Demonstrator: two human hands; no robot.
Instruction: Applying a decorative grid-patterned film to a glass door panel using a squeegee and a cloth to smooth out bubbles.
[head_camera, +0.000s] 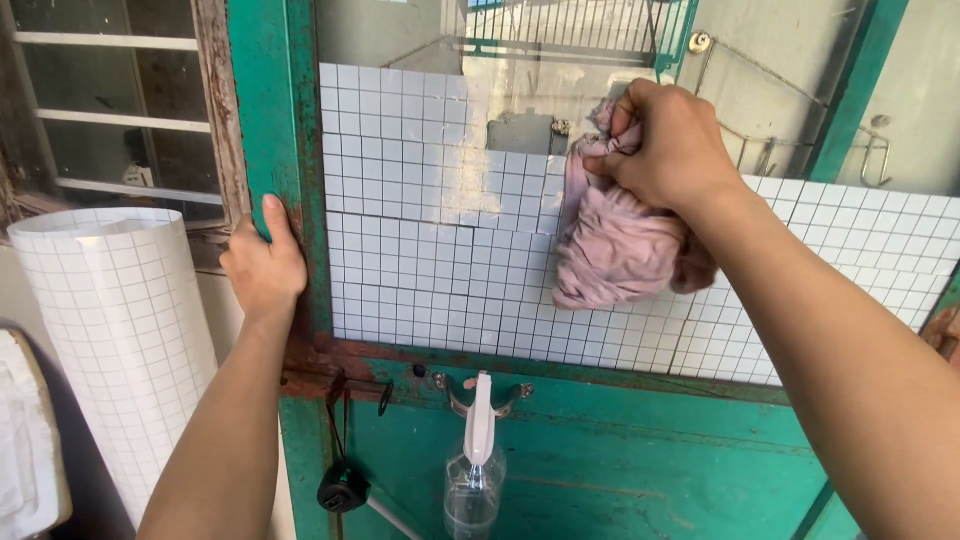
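Observation:
My right hand (668, 140) is closed on a bunched pink cloth (612, 245) and presses it against the glass pane of a green door (270, 110). The lower pane is covered with white film printed with a square grid (430, 260). The cloth hangs down over the film's upper right part. My left hand (264, 265) grips the rusty left edge of the green door frame, thumb on the front face.
A clear spray bottle with a white nozzle (476, 465) hangs from a metal hook below the pane. A black tape measure (343, 488) dangles beside it. A roll of the same gridded film (118, 330) stands at left. A barred window (110, 110) is behind it.

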